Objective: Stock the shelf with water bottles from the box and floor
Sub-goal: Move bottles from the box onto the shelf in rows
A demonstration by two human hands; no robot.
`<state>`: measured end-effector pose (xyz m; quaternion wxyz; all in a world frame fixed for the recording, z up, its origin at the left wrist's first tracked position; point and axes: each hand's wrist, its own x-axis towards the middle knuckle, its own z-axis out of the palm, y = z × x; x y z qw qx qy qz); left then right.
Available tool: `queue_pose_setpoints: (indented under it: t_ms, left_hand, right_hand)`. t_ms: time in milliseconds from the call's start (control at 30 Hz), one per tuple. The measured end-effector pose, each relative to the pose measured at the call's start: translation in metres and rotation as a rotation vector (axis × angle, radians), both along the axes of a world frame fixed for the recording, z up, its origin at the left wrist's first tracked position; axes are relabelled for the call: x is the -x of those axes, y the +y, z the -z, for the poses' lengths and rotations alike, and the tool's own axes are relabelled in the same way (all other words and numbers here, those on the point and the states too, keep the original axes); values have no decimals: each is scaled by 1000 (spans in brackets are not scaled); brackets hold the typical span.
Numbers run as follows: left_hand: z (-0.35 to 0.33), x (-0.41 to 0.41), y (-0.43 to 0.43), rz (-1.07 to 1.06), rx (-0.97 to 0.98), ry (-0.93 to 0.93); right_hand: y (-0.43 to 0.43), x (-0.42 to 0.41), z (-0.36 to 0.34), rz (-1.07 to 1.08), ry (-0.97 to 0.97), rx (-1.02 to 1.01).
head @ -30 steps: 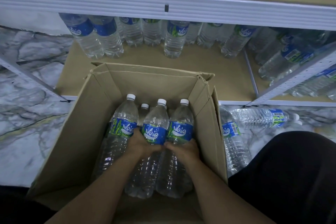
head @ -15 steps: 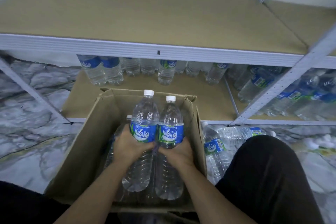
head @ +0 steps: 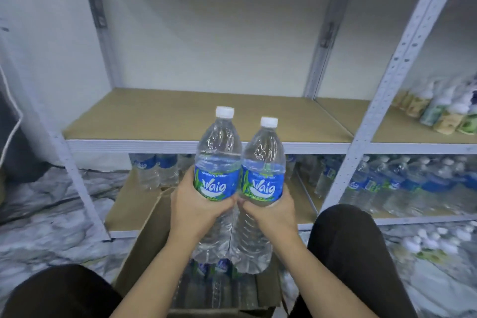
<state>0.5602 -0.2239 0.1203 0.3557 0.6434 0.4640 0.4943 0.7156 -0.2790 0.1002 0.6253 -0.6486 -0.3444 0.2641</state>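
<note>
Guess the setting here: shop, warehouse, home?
Probably a shop stockroom or small store. Metal racks with board shelves line the wall, the lower shelf holds rows of identical bottles, and a box of more sits on the floor. Further packaged goods stand at right.

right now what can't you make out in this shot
Head view only:
- Box: how many bottles remain; the two held bottles and both arms cover them.
- Small containers on the right shelf: blurred, cut off by the edge.
- Lower shelf bottles: count smeared by blur.
- Left hand fingers: hidden behind the bottle.
</note>
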Motion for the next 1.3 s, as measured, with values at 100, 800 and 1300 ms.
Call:
queue_pose_setpoints:
  t_ms: [100, 800, 1300]
  left_hand:
    - [-31, -9, -2, -1, -98, -61]
    - [-157, -113, 52, -26, -230, -177]
    - [-154, -251, 207, 78, -235, -215]
  right_hand:
    - [-3, 2, -32, 55, 2, -92]
    - [49, -105, -173, -40, -159, -284]
    - [200, -240, -164, 36, -136, -290]
